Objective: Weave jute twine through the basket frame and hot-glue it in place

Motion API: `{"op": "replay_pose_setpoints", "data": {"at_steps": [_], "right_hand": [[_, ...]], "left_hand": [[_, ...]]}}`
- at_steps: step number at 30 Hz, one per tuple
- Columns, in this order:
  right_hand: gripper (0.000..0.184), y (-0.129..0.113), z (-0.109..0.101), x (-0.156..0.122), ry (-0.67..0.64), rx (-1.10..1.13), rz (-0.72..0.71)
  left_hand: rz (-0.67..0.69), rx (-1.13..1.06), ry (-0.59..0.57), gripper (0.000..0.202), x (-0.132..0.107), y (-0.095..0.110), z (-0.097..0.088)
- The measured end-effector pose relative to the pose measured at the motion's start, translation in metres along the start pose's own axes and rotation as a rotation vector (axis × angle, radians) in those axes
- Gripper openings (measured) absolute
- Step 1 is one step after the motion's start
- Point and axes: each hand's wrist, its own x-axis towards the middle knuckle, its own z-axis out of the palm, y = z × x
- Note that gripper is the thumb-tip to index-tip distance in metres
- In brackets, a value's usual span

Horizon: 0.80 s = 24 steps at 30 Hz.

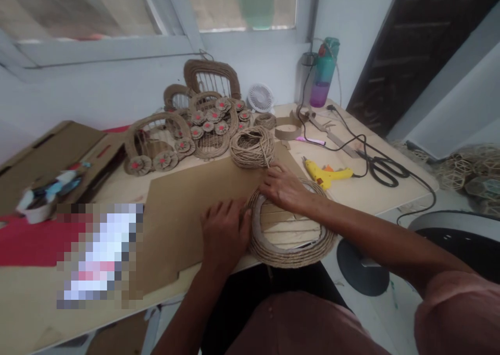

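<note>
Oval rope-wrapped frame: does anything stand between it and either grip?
Nothing visible does. The left-hand grip is at the oval rope-wrapped frame's left edge; the right-hand grip lies over its far rim. The twine coil sits just beyond, not between.

An oval frame [291, 260] of coiled tan twine is being held roughly flat at the front edge of the table [394, 196], partly over a cardboard sheet [187, 204]. Its opening is being lined by a greyish inner band [257, 224] and crossed by thin, spaced strands [289, 231].

Pale wall [253, 58], framed windows [219, 6], dark door [422, 42] at right, wooden table [35, 298], light floor [406, 282]
</note>
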Motion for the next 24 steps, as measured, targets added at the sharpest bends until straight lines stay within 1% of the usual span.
{"op": "replay_pose_setpoints", "data": {"at_steps": [2, 4, 5, 7, 12, 18, 24], "right_hand": [[0.023, 0.001, 0.002, -0.001, 0.015, 0.006, 0.01], [0.022, 0.001, 0.004, -0.001, 0.035, 0.008, 0.017], [0.023, 0.001, 0.004, -0.002, 0.043, 0.009, 0.018], [0.024, 0.002, 0.005, -0.003, 0.045, 0.014, 0.01], [0.025, 0.004, 0.006, -0.005, 0.054, 0.026, -0.015], [0.023, 0.009, 0.007, -0.008, 0.063, 0.062, -0.028], [0.024, 0.011, 0.004, -0.008, 0.035, 0.105, -0.032]], "left_hand": [[0.16, 0.005, 0.014, 0.04, -0.001, -0.006, 0.001], [0.314, 0.019, -0.001, 0.046, -0.002, -0.012, 0.004], [0.371, 0.032, -0.017, 0.048, -0.002, -0.014, 0.006], [0.43, 0.063, -0.054, 0.052, -0.002, -0.019, 0.01], [0.454, 0.108, -0.129, 0.058, -0.003, -0.026, 0.019], [0.464, 0.095, -0.126, 0.062, -0.004, -0.03, 0.022], [0.43, 0.088, -0.165, 0.064, 0.005, -0.026, 0.024]]}}
